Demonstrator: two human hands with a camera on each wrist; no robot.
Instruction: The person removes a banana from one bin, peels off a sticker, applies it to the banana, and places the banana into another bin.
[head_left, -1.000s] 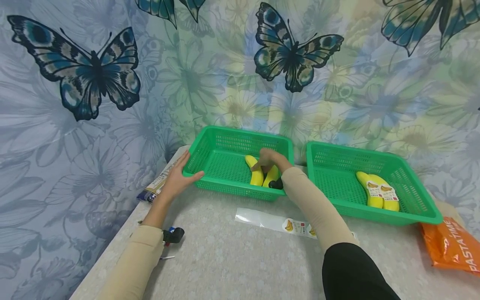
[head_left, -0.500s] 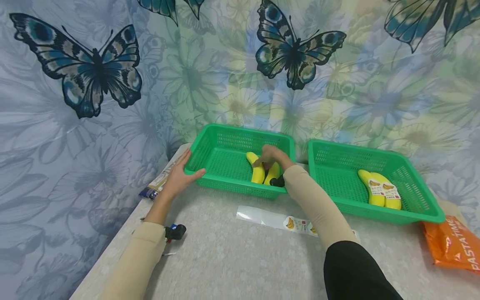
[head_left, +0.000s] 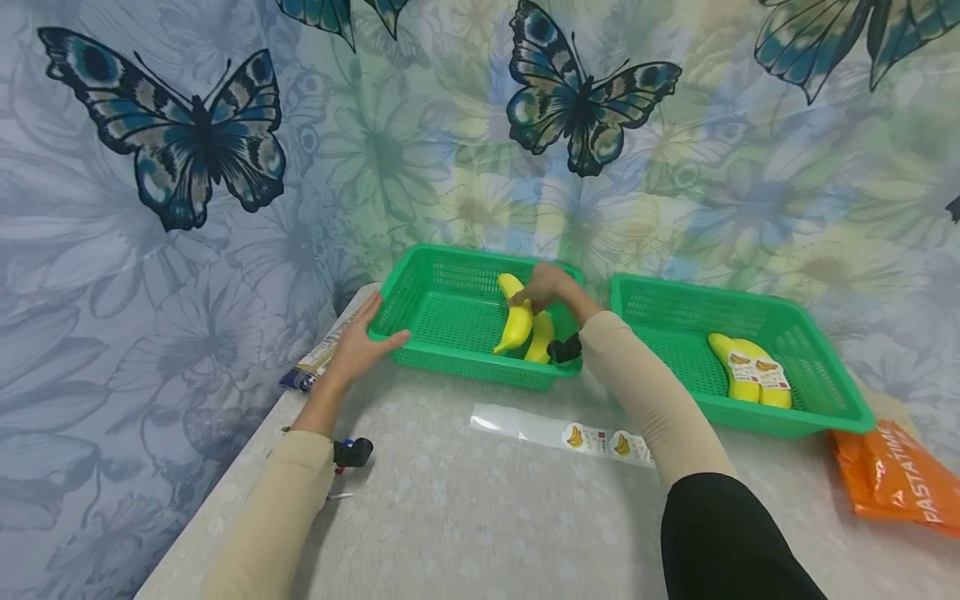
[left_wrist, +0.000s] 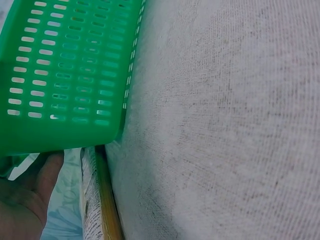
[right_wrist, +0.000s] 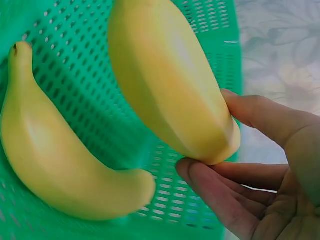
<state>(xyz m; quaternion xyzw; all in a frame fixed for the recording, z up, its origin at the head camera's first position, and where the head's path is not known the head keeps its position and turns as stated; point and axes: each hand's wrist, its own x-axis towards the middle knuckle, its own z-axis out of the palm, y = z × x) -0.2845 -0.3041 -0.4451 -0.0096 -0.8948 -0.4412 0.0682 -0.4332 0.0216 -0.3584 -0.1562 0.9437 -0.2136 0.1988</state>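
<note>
My right hand (head_left: 551, 285) pinches one end of a yellow banana (head_left: 516, 325) between thumb and fingertips, inside the left green basket (head_left: 457, 364). In the right wrist view the held banana (right_wrist: 167, 80) is tilted up from the basket's floor. A second banana (right_wrist: 65, 160) lies beside it, untouched. My left hand (head_left: 358, 343) rests against the left end of that basket, fingers and thumb spread; in the left wrist view the basket's slotted wall (left_wrist: 65, 75) partly hides the fingers.
A second green basket (head_left: 660, 350) on the right holds two bananas (head_left: 750, 371) with stickers. A strip of banana stickers (head_left: 517, 425) lies in front. An orange packet (head_left: 892, 475) is at the right, another packet (head_left: 318, 358) behind my left hand. A butterfly-print cloth hangs behind.
My right hand has raised one banana's far end and moved slightly back with it; the other banana stays on the basket's floor. My left hand keeps its place at the basket's end.
</note>
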